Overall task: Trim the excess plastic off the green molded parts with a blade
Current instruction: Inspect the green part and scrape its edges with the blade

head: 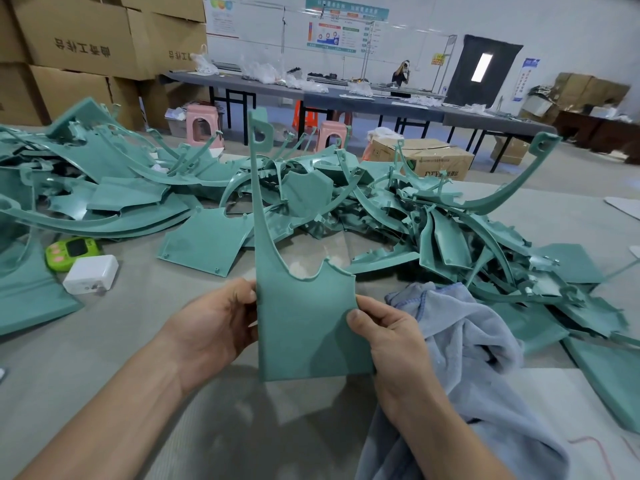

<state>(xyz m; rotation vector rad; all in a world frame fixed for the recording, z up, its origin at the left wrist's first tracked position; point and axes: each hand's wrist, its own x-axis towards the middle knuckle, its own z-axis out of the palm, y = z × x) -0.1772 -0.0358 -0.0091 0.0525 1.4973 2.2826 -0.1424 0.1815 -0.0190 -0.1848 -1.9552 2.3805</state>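
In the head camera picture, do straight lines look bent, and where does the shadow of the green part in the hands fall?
Head view: yes, the wide lens bows the long grey tables at the back and tilts the cardboard boxes; head view again: the green part is sharp, and its soft shadow lies on the table just below it.

hands (304, 327): grip green part (301, 327) upright | pile (311, 195) behind
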